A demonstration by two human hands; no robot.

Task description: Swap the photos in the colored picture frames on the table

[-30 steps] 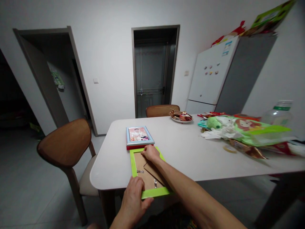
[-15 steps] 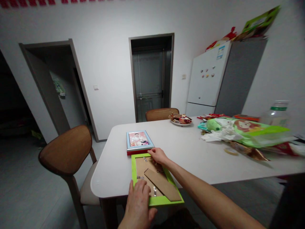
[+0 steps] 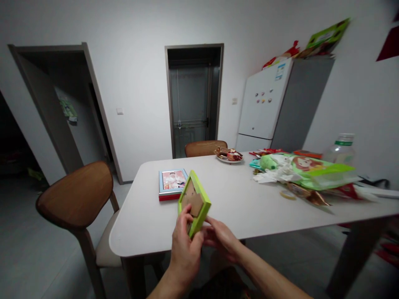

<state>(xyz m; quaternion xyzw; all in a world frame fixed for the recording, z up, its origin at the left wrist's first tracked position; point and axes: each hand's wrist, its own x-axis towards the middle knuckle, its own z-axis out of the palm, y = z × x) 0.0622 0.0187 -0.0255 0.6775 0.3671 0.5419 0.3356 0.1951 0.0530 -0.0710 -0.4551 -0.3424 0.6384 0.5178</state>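
Note:
A lime-green picture frame point(image 3: 204, 207) is tipped up on edge above the table's near side, its brown backing board facing left. My left hand point(image 3: 185, 249) is closed round its lower end, fingers on the backing and thumb along the green edge. Close by, my right hand point(image 3: 221, 238) has its curled fingertips at the frame's lower right side; they are partly hidden behind it. Just beyond lies a light-blue picture frame point(image 3: 160, 182) with a photo face up, on top of something with red edges. The green frame covers part of its right side.
The white table point(image 3: 146, 220) has a rounded left corner, with a wooden chair point(image 3: 77, 193) beside it. A plate of wrapped items point(image 3: 230, 155) stands at the back. On the right are a green plastic bag point(image 3: 321, 170), crumpled tissues, a tape roll point(image 3: 287, 195) and a clear jar point(image 3: 342, 149).
The green frame has been lifted and turned from nearly flat to upright on edge. My right hand has moved from its far edge down to its lower right side. The view has shifted slightly.

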